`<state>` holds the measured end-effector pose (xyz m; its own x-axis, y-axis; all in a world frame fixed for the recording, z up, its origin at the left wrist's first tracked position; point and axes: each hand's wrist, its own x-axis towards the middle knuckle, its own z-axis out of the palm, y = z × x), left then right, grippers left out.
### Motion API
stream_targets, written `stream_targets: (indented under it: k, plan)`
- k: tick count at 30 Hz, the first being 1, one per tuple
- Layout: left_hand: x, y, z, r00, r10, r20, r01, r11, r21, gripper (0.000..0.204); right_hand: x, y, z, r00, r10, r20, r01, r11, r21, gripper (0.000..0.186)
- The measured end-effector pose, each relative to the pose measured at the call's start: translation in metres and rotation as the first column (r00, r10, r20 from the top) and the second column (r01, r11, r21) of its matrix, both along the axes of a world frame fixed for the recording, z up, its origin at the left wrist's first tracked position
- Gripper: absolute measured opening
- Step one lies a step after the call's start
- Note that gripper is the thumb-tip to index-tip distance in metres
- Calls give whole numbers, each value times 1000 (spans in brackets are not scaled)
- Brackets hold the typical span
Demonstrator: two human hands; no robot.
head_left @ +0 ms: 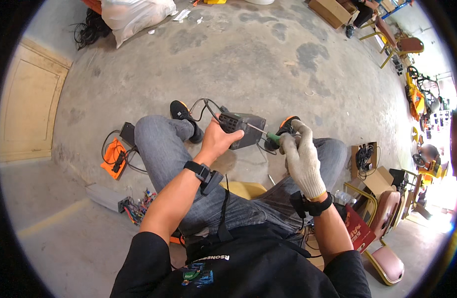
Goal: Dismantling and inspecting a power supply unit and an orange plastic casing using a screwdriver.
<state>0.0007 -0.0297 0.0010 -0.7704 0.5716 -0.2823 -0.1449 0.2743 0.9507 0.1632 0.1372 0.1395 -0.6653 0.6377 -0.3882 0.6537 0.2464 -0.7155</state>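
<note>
My bare left hand [219,141] grips a black box-shaped device [251,130] with vent slots, which looks like a power adapter or charger. The thumb lies along its near side, and a black cable [204,101] loops off its far left end. In my right hand [300,151], which wears a whitish knit work glove, is a screwdriver [272,137] with a green handle. Its thin metal shaft points left to the face of the device; whether the tip sits in a screw is too small to tell. Both hands are held between my knees, above the concrete floor.
Left of my leg lie an orange piece [113,158] with black cable, a black block [127,133], and a grey metal case [108,197] with coloured wires. At right are a cardboard box [363,160] of cables and a chair [386,213]. A white sack [134,20] stands far left.
</note>
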Motion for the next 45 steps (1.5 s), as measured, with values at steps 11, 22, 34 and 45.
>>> stream_targets:
  k: [11,22,34,45]
  plan:
    - [1,0,-7,999,17,-39,-17,1000,-9,46,2,-1,-4,997,8,-71,-7,1000,9,50]
    - [1,0,-3,999,-6,-31,5,1000,-19,53,-1,-2,7,986,136,-98,-136,991,-1,32]
    - [2,0,4,1000,-3,-1,3,1000,-13,51,0,1,5,969,197,-149,-192,980,45,32]
    - [2,0,1,1000,3,-5,-3,1000,4,49,1,1,3,969,183,-166,-168,981,102,35]
